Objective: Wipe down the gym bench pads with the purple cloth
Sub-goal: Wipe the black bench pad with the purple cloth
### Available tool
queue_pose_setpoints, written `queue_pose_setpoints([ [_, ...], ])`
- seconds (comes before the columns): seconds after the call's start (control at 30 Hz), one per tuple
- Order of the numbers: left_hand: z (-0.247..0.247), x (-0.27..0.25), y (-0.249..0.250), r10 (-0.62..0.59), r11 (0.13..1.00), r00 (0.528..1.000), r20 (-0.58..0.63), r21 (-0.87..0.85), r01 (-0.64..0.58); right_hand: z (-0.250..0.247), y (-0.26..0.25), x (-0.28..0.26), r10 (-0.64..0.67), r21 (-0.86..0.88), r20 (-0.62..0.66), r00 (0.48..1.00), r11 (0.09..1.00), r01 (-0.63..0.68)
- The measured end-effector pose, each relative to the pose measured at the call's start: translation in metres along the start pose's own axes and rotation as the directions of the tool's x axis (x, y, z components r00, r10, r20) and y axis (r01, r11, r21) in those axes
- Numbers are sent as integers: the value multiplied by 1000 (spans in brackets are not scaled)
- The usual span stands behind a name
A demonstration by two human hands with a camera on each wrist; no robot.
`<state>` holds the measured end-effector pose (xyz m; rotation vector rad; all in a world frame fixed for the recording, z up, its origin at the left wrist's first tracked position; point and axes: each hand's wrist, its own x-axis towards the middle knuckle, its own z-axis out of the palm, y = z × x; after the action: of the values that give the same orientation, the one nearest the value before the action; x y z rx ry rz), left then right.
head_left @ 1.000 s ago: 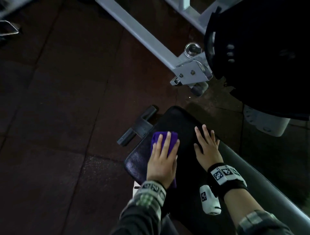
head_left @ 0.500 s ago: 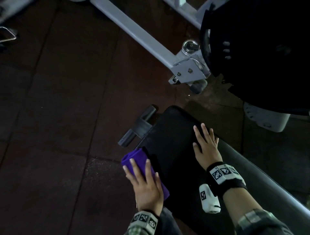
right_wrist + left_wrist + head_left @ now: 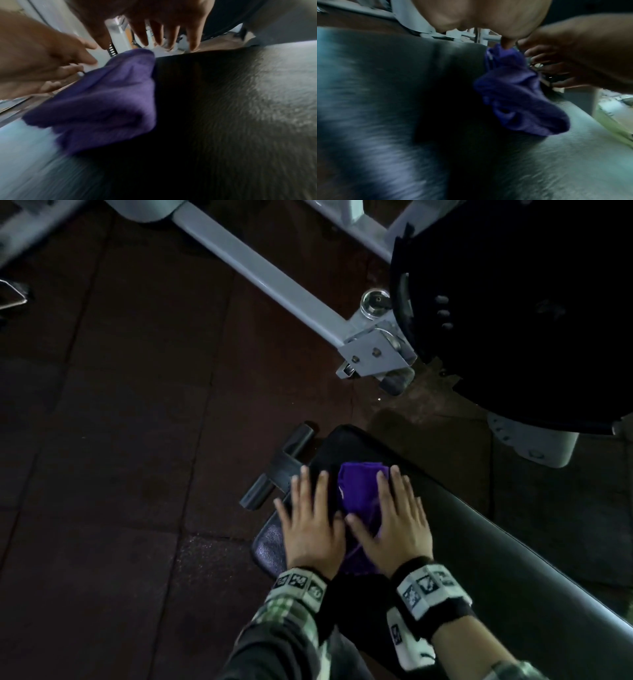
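The black bench pad (image 3: 479, 542) runs from the lower right to its rounded end in the middle. The crumpled purple cloth (image 3: 359, 491) lies on that end. My right hand (image 3: 394, 525) lies flat with straight fingers, its thumb side pressing on the cloth. Beside it, my left hand (image 3: 311, 525) rests flat on the pad's left edge, fingers straight. In the left wrist view the left thumb tip touches the cloth (image 3: 513, 94). In the right wrist view the cloth (image 3: 106, 101) sits left of the spread right hand (image 3: 163, 20).
A grey machine frame beam (image 3: 267, 278) crosses the floor beyond the pad. A large black weight plate (image 3: 531, 320) hangs at the upper right over a white base (image 3: 534, 443). The bench's black foot bar (image 3: 277, 467) sticks out left. Dark rubber floor tiles (image 3: 120, 474) lie all around.
The cloth went from the pad's left edge back to its middle. My right hand slid left onto it. My left hand, which carried it before, now lies flat beside it.
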<state>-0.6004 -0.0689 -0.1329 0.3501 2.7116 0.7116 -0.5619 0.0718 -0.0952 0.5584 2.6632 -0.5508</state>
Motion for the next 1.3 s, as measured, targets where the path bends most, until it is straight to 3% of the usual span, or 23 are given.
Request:
queue_pose_setpoints([
  [0.1,-2,-19,-36,-112,991,994,-16,65,113,20,-11,-14,-80,-36,64,995,996,82],
  [0.17,-3,-27,-46,-119,990,993,9,83,117,23,-3,-13,-64,-64,73,995,996,68],
  [0.37,-8,-26,-44,-110,991,993,33,83,107,-11,60,11,163,-49,14,986,985,-162],
  [0.47,-7,-26,-46,-108,990,993,52,98,103,-31,92,25,344,65,-3,939,937,-343],
  [0.57,-7,-25,-46,-119,988,991,66,104,112,-53,112,34,482,156,147,864,851,-502],
  [0.7,-9,-21,-45,-141,985,982,123,114,128,-73,102,61,485,117,363,796,824,-555],
  [0.8,-11,-20,-45,-158,980,973,167,145,134,-71,67,96,369,146,424,827,874,-464],
  [0.97,-13,-20,-44,-169,978,969,181,155,142,-60,12,140,198,182,392,898,940,-287],
  [1.1,-14,-21,-44,-178,976,963,201,163,146,-60,40,126,166,178,327,930,956,-233],
  [1.3,-14,-19,-44,-198,972,955,222,170,162,-68,115,56,359,195,314,879,882,-430],
])
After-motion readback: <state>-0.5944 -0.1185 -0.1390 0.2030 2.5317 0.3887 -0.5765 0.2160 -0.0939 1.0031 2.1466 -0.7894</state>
